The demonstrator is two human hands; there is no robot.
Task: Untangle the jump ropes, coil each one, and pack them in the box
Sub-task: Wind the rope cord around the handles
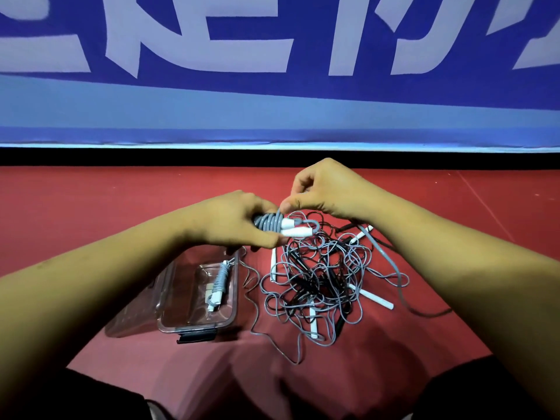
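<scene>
— Winding nearly finished?
— Nearly. Left hand (pixel 233 221) grips the grey bundle (pixel 271 224); right hand (pixel 322 189) pinches its loose end. One coil (pixel 218 281) sits in the box (pixel 194 325) below the fingers (pixel 289 204); the tangle (pixel 321 283) waits beneath.

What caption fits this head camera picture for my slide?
Left hand holds a coiled grey rope, right hand pinches its cord, above a tangled pile near a clear box.

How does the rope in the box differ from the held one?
The boxed rope lies wound and untouched; the held rope is gripped by the left hand while the right hand pinches its loose cord. Both are grey with white handles.
</scene>
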